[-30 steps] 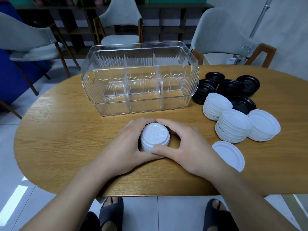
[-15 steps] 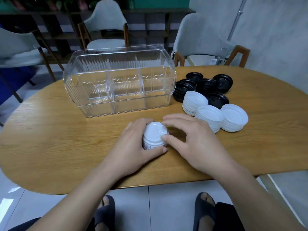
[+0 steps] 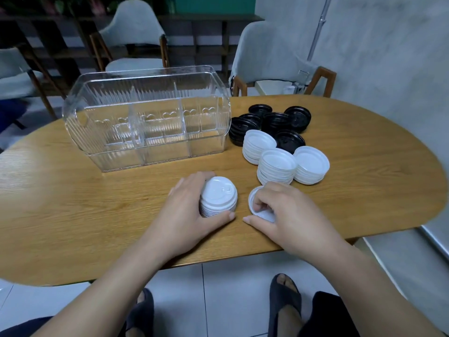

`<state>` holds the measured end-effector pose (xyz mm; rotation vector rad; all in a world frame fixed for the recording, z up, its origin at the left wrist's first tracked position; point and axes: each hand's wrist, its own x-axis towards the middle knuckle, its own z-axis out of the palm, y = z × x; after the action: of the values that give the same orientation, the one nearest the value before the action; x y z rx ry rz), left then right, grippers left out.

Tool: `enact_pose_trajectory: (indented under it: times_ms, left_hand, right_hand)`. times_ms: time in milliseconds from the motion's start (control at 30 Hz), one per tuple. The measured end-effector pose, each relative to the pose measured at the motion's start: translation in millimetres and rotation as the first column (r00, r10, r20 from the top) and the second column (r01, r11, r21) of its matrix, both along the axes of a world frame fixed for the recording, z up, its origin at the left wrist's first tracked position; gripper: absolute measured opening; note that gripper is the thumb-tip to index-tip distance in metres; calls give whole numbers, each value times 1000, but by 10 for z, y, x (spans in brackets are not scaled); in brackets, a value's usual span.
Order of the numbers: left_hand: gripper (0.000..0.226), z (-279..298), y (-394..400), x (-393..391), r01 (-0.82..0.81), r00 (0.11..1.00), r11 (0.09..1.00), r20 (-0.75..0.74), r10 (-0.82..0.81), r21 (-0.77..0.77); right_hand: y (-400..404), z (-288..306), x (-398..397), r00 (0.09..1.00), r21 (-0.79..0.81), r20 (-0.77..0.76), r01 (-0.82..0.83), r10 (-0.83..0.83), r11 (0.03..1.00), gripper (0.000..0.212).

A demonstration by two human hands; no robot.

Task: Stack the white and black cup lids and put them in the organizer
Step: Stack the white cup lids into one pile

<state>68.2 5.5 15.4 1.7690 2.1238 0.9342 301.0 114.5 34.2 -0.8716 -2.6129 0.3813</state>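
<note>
Left hand [image 3: 187,215] grips the small stack of white lids [image 3: 218,197] on the table [image 3: 73,215]. Right hand [image 3: 286,215], just beside, pinches a single white lid [image 3: 255,198] lying flat. Organizer [image 3: 145,117] stands behind, compartments bare. Risk: the thin lid slipping from the pinch or seating crooked, tilting the stack.

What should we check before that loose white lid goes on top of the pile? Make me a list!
1. Left hand grips the white lid stack so it stays put: ok.
2. Right hand has hold of the single white lid: ok, its fingers curl over it.
3. Single lid faces the same way up as the stack: cannot tell, the hand covers most of it.
4. Top of the stack is bare: ok.
5. Stack stands straight: ok, no lean shows.
6. Clear organizer has room: ok, no lids show in its compartments.
</note>
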Motion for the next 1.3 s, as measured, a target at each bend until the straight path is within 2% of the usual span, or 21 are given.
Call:
enact_pose_trajectory:
  times_ms: [200, 433, 600, 733, 867, 1100, 1200, 1300]
  left_hand:
    - [88, 8, -68, -110, -29, 999, 999, -37, 28, -17]
    - [92, -6, -115, -412, -161, 987, 987, -26, 161, 3]
    - [100, -46, -139, -487, -156, 987, 987, -20, 157, 19]
    - [103, 49, -153, -470, -138, 990, 983, 31, 135, 122]
    - [92, 161, -102, -415, -126, 991, 958, 72, 111, 257]
    - [81, 219, -48, -420, -163, 980, 921, 164, 111, 354]
    - [75, 223, -84, -451, -159, 975, 918, 204, 88, 364]
    - [66, 232, -135, -475, -155, 970, 914, 234, 69, 375]
  right_hand:
    - [-31, -6, -150, 998, -25, -65, 3, -5, 1000, 28]
    - [-72, 35, -499, 946, -157, -314, 28, -77, 987, 16]
    - [-121, 101, -707, 830, -398, -502, 28, -243, 917, 9]
    - [-79, 122, -825, 675, -598, -646, -159, -356, 786, 4]
    - [-66, 121, -938, 579, -667, -694, -295, -427, 684, 7]
    - [-111, 96, -1071, 561, -696, -715, -510, -418, 506, 24]
    - [-134, 100, -1090, 611, -690, -711, -507, -349, 517, 21]
    - [-154, 100, -1110, 665, -659, -699, -456, -264, 598, 30]
